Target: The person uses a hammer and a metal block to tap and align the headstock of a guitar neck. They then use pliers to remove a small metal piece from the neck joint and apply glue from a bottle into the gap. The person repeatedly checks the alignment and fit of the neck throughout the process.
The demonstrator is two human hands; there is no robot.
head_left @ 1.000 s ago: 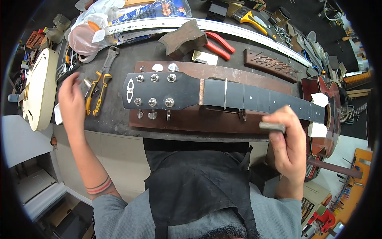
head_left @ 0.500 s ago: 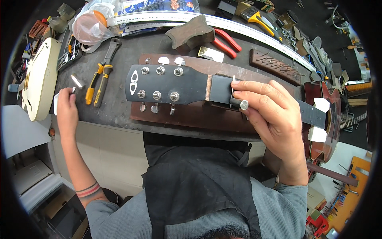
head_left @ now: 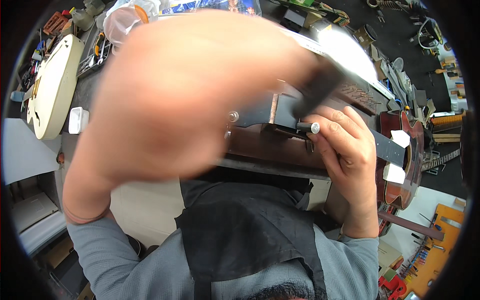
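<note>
Your left hand has swung up, blurred, grip unreadable; your right hand now pinches the small cylinder on the guitar neck.

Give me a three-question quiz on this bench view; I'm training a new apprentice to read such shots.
1. True or false: the right hand rests on the black guitar neck.
2. What fills most of the view? A) the blurred left hand B) a red toolbox C) a screen
3. What lies at the far left of the bench?

Key: 1 true; 2 A; 3 a cream guitar body.
</note>
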